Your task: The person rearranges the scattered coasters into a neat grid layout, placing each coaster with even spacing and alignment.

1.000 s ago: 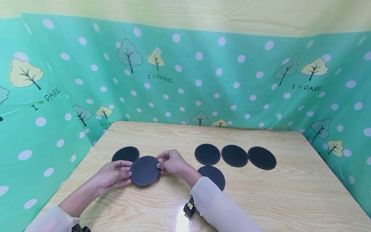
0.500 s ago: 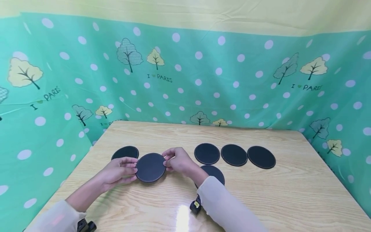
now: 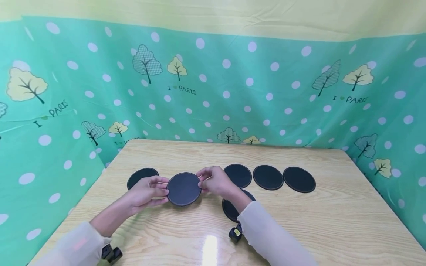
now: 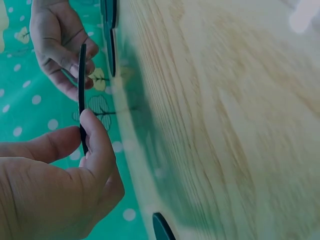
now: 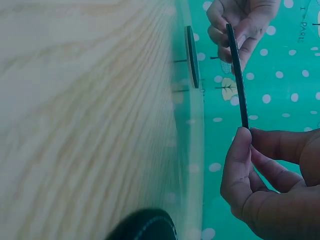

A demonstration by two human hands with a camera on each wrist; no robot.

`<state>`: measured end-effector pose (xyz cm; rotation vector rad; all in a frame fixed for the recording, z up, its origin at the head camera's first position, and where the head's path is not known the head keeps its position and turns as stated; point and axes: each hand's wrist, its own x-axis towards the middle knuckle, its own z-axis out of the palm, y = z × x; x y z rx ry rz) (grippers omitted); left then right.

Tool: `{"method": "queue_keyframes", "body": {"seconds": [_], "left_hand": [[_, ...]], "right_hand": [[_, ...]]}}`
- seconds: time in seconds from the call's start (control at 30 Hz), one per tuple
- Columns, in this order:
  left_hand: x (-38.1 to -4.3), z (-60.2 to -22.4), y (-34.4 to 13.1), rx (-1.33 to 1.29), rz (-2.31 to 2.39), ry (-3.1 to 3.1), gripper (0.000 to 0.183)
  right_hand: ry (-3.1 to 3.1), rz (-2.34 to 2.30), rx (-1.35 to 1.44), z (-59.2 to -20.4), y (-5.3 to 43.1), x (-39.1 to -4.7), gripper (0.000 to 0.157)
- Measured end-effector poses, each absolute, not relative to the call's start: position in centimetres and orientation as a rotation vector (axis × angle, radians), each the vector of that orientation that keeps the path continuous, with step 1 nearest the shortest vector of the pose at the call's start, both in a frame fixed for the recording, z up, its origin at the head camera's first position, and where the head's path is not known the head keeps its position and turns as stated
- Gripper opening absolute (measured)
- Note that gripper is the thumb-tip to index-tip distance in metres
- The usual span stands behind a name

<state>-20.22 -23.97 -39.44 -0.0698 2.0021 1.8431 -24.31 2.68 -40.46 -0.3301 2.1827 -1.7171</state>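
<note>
Between both hands is a round black coaster with a stitched rim, raised off the table. My left hand pinches its left edge, thumb on the upper face and fingers beneath. On the opposite edge my right hand pinches it the same way. Both wrist views show the coaster edge-on, as a thin dark disc clear of the wood. Another black coaster lies flat behind my left hand, partly covered by it. Below my right wrist a further coaster is partly hidden by the forearm.
To the right, a row of three black coasters lies flat: the left one, the middle one and the right one. The wooden table ends at a green dotted curtain behind and at the sides.
Both hands have carried the held coaster to the right and slightly away, off the coaster at the left, toward the group on the right. The other coasters have stayed put.
</note>
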Motion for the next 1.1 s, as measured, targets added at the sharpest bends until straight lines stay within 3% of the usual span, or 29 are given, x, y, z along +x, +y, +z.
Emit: {"method": "queue_keyframes", "body": {"seconds": [1.1], "left_hand": [[-21.7,-39.8,-14.8,0.047,1.863,1.910,0.045]], "right_hand": [[2.370,-1.610,-0.322,-39.8,12.1,-23.5,0.029]]}}
